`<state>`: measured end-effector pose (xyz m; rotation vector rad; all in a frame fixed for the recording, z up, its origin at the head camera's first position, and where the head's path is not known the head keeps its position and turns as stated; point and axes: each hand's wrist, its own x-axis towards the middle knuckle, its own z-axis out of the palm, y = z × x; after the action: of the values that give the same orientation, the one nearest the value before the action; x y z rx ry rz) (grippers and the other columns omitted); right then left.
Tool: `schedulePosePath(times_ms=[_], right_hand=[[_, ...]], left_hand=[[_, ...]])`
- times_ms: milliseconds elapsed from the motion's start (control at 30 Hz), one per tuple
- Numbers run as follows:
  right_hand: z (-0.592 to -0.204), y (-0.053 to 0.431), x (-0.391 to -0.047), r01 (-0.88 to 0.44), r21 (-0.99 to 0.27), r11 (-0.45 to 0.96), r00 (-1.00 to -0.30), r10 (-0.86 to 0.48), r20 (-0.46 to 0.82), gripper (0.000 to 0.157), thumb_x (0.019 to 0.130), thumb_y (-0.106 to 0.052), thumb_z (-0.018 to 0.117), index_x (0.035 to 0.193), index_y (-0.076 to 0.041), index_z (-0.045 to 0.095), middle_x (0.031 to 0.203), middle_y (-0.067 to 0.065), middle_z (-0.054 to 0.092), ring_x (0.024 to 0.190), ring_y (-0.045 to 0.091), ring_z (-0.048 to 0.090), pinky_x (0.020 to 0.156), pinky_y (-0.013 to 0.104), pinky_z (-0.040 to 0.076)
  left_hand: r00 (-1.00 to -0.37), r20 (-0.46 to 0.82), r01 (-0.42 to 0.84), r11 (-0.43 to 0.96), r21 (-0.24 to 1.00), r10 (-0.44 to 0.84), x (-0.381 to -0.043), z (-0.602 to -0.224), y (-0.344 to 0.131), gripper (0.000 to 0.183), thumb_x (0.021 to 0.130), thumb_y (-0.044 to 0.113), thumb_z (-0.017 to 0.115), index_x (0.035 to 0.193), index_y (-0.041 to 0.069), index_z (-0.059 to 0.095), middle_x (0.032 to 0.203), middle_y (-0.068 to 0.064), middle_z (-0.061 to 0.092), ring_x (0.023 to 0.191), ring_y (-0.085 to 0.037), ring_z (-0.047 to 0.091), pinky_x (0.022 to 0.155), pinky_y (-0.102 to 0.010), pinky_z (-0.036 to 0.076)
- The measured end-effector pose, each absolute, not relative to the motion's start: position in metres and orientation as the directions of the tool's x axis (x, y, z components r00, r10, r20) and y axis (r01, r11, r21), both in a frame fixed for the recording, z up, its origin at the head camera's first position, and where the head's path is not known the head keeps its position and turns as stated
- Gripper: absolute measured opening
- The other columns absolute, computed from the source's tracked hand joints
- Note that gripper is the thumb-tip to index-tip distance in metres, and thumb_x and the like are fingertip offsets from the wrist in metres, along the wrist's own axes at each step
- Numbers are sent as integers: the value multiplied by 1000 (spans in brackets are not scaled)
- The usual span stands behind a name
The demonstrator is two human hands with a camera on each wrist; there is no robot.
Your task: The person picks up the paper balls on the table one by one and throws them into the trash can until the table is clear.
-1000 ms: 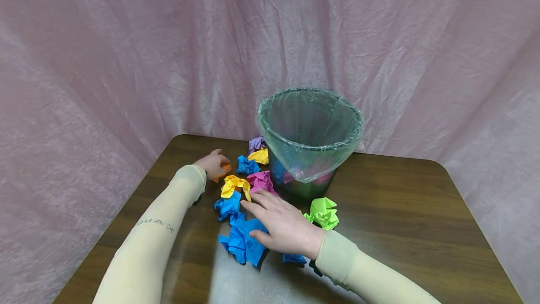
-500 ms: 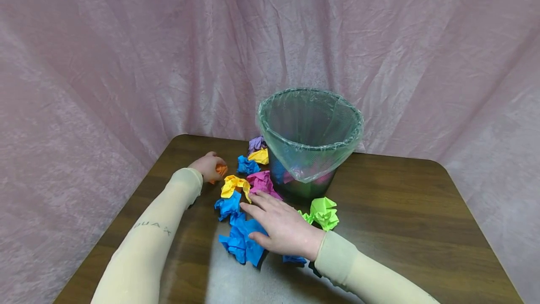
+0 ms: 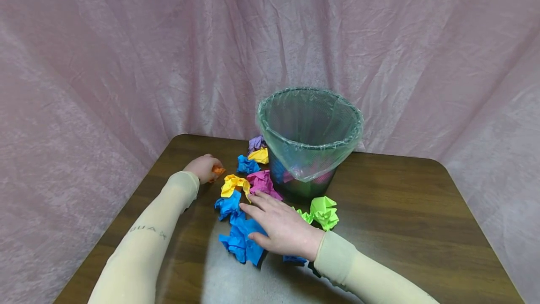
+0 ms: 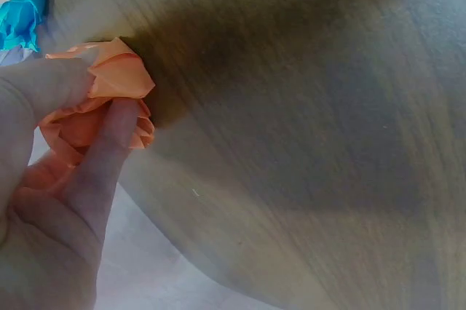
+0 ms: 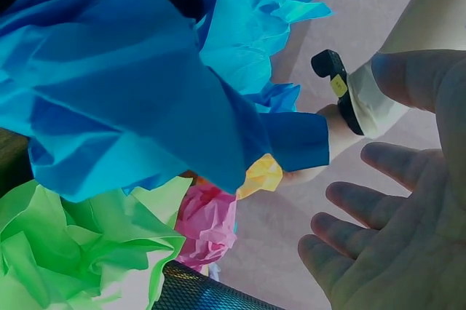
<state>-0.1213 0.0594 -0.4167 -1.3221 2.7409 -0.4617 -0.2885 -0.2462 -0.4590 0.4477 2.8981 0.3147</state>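
My left hand [image 3: 203, 169] is at the left part of the table and pinches a crumpled orange paper ball [image 4: 120, 70] between thumb and fingers. In the left wrist view the ball is close over the wood near the table's rounded corner. My right hand [image 3: 281, 225], palm down with fingers spread, overlaps the crumpled blue papers [image 3: 241, 240] in the head view. Its fingertips lie near a pink paper ball [image 3: 262, 183] and a yellow one [image 3: 234, 186]. Another blue ball [image 3: 228, 205] sits beside them. The right wrist view shows those fingers straight, holding nothing.
A mesh wastebasket [image 3: 303, 154] with a green translucent liner stands behind the papers, coloured paper showing through its side. Green paper [image 3: 324, 212] lies before it. Purple [image 3: 256, 143], yellow [image 3: 258, 156] and blue [image 3: 248, 165] balls sit at its left. A pink curtain [image 3: 202, 50] hangs behind.
My left hand has drawn slightly left, carrying the orange paper ball away from the other papers. My right hand stays almost where it was.
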Motion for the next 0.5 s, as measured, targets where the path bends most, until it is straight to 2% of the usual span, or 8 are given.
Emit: schedulePosePath(times_ms=[267,500], right_hand=[[-416,59,-123,-748,-295,595,-637,-768,65,73,96,-47,68,159,-22,40,165,2,33,153,25,24,120,49,28],[-420,56,-120,-754,-290,590,-631,-773,66,74,96,-47,69,159,-23,40,164,2,35,153,25,26,119,49,29]], left_hand=[[-948,-106,272,935,229,302,-289,-458,-249,22,94,4,69,115,5,76,109,-12,70,98,-30,63,97,-50,51],[-965,-13,252,938,240,263,-277,-467,-262,20,92,1,67,110,5,76,104,-12,73,92,-30,65,94,-51,54]])
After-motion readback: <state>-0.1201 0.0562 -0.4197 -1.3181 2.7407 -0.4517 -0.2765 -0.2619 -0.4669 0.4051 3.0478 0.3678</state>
